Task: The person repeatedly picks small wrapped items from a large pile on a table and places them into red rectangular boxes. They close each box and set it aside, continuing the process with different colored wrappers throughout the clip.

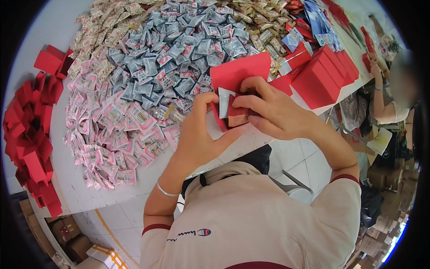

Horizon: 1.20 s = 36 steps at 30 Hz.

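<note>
An open red cardboard box (220, 122) is at the table's near edge, its lid flap (240, 70) standing up behind it. My left hand (201, 134) holds the box, with the fingers at its left side and the thumb along the front. My right hand (272, 107) reaches into the box from the right, its fingers on an orange-red packet (238, 117). Beside that packet, a silvery-white sachet (224, 101) stands upright at the left. The right hand hides part of the contents.
Heaps of pink sachets (116, 134), grey-blue sachets (181, 50), beige patterned packets (100, 30) and gold-wrapped packets (265, 16) cover the table (77, 198). Red boxes (319, 79) stand right; folded red boxes (30, 141) pile up left. Another person (386, 97) works at the far right.
</note>
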Each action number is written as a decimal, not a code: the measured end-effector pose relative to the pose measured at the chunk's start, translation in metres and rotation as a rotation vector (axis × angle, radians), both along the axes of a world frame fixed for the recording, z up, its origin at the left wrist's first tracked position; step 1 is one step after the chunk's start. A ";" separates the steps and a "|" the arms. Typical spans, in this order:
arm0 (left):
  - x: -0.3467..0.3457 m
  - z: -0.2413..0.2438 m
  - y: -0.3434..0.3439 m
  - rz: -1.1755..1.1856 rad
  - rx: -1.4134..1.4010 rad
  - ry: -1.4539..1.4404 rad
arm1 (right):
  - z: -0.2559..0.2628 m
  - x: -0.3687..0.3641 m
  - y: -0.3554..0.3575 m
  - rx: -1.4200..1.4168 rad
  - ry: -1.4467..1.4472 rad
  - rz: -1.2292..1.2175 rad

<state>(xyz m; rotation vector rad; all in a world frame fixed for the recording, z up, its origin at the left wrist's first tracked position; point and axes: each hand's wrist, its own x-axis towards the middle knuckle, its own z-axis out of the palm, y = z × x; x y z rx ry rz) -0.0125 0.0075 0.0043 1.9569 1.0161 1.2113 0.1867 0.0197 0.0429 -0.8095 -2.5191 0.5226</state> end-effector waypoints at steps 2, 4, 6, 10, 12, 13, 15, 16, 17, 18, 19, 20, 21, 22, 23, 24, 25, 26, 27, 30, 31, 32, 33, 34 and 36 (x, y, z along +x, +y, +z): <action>-0.007 0.014 0.004 -0.059 -0.110 0.056 | -0.002 0.002 -0.004 -0.037 0.034 -0.032; -0.003 0.027 0.007 0.017 -0.140 0.182 | -0.002 0.002 -0.007 -0.145 0.117 -0.063; 0.000 0.025 0.016 0.041 0.066 0.162 | -0.002 -0.002 -0.013 -0.393 0.372 -0.218; -0.003 0.035 0.014 0.232 0.340 0.091 | -0.005 0.000 -0.010 -0.129 0.185 -0.289; -0.008 0.032 0.017 0.331 0.439 -0.005 | -0.004 0.000 -0.009 0.070 -0.034 -0.261; -0.009 0.032 0.016 0.346 0.371 -0.099 | -0.002 -0.003 -0.010 0.149 -0.137 -0.258; -0.010 0.036 0.014 0.379 0.234 -0.282 | 0.002 -0.008 -0.010 0.287 -0.245 -0.264; -0.013 0.038 0.013 0.373 0.220 -0.306 | 0.005 -0.010 -0.010 0.345 -0.250 -0.274; -0.012 0.039 0.010 0.334 0.150 -0.383 | 0.006 -0.011 -0.010 0.403 -0.255 -0.286; -0.012 0.041 0.007 0.297 0.081 -0.462 | 0.008 -0.011 -0.010 0.276 -0.111 -0.306; -0.011 0.042 0.005 0.259 0.011 -0.540 | 0.009 -0.010 -0.011 0.148 0.033 -0.326; -0.007 0.042 0.005 0.241 0.027 -0.558 | 0.009 -0.009 -0.012 0.020 0.177 -0.343; -0.003 0.039 0.005 0.224 0.042 -0.578 | 0.007 -0.004 -0.012 0.077 0.168 -0.300; 0.001 0.037 0.006 0.207 0.058 -0.598 | 0.002 0.004 -0.012 0.133 0.159 -0.257; 0.003 0.033 0.008 0.221 0.141 -0.532 | -0.004 0.007 -0.013 0.190 0.150 -0.214; 0.006 0.027 0.011 0.232 0.220 -0.464 | -0.009 0.008 -0.014 0.231 0.130 -0.200; 0.008 0.023 0.013 0.242 0.298 -0.395 | -0.010 0.009 -0.014 0.228 0.069 -0.193; 0.011 0.023 0.013 0.268 0.404 -0.258 | -0.010 0.010 -0.015 0.226 0.007 -0.186; 0.014 0.022 0.015 0.241 0.478 -0.189 | -0.009 0.010 -0.015 0.226 -0.054 -0.177; 0.019 0.014 0.015 0.207 0.654 0.014 | -0.001 0.020 -0.028 0.278 -0.032 -0.194; 0.018 0.012 0.013 0.218 0.639 0.015 | 0.005 0.024 -0.029 0.376 0.057 -0.258; 0.015 0.011 0.010 0.230 0.624 0.017 | 0.012 0.028 -0.030 0.474 0.147 -0.321; 0.015 0.009 0.009 0.235 0.606 0.013 | 0.020 0.032 -0.031 0.570 0.232 -0.390; 0.013 0.007 0.008 0.205 0.558 -0.004 | 0.030 0.023 -0.027 0.588 0.194 -0.505; 0.012 0.009 0.005 0.191 0.538 0.021 | 0.021 0.026 -0.013 0.456 0.023 -0.343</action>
